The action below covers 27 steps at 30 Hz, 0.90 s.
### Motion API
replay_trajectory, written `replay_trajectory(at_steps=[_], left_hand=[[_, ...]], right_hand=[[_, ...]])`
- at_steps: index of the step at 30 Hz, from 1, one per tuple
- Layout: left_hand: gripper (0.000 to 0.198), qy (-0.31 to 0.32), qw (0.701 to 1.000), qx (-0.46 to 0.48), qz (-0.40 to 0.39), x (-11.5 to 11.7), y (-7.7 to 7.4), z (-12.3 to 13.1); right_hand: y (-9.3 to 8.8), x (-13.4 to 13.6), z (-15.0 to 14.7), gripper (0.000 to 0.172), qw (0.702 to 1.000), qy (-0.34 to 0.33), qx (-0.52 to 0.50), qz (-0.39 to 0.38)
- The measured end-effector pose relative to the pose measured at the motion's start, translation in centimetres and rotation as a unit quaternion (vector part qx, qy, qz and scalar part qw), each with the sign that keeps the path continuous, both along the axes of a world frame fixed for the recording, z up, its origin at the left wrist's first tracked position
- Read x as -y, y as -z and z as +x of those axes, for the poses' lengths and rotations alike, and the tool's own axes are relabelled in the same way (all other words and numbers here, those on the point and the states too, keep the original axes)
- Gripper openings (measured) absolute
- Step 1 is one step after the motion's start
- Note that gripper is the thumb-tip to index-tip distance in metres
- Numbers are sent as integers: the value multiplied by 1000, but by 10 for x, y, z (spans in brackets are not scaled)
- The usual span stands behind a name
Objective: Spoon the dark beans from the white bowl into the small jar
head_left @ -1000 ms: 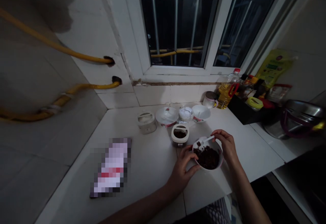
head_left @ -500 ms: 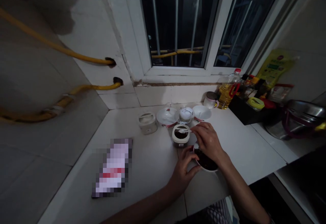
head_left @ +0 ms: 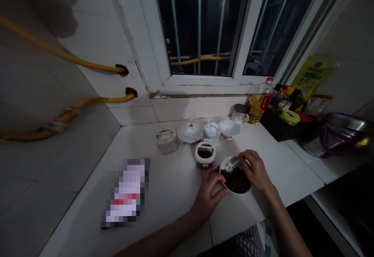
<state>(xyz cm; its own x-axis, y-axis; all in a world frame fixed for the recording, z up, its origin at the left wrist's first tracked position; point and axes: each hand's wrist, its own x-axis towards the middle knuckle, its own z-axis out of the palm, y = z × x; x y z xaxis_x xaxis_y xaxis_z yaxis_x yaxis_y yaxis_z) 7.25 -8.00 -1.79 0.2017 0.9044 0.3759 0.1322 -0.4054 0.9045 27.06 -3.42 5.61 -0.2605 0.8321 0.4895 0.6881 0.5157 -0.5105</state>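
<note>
A white bowl (head_left: 249,189) holding dark, crumbly contents stands near the counter's front edge. My left hand (head_left: 209,188) grips the left side of its rim between thumb and fingers. Pinched in my right hand (head_left: 256,171) is a small pale spoon (head_left: 233,162), its head over the far part of the bowl. Just behind and left of the bowl, a squarish jar (head_left: 205,155) with a white rim shows similar dark contents inside. Neither hand touches the jar.
Behind stand a lidded container (head_left: 166,142), a shallow dish (head_left: 189,133), a small round tub (head_left: 212,130) and a white bowl (head_left: 230,129). An oil bottle (head_left: 257,107), a mug (head_left: 240,114) and a metal pot (head_left: 336,136) are rightward. A blurred-out flat object (head_left: 125,192) lies left.
My right hand has moved the spoon from above the jar toward me, over the bowl. My left hand stays on the bowl's rim. The view has shifted slightly.
</note>
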Motion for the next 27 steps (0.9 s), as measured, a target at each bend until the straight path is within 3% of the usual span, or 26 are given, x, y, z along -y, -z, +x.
replay_trajectory(at_steps=[4, 12, 18, 27], left_hand=[[9, 0, 1000, -2, 6, -1, 2, 0], [9, 0, 1000, 2, -4, 0, 1, 0], [10, 0, 1000, 1, -5, 0, -2, 1], [9, 7, 1000, 3, -12, 0, 0, 0]], right_hand=[[5, 0, -5, 18, 998, -9, -38, -45], [3, -1, 2, 21, 961, 95, -206, -161], [0, 2, 1, 22, 948, 119, -238, -176], [2, 1, -2, 22, 926, 95, -310, -196]])
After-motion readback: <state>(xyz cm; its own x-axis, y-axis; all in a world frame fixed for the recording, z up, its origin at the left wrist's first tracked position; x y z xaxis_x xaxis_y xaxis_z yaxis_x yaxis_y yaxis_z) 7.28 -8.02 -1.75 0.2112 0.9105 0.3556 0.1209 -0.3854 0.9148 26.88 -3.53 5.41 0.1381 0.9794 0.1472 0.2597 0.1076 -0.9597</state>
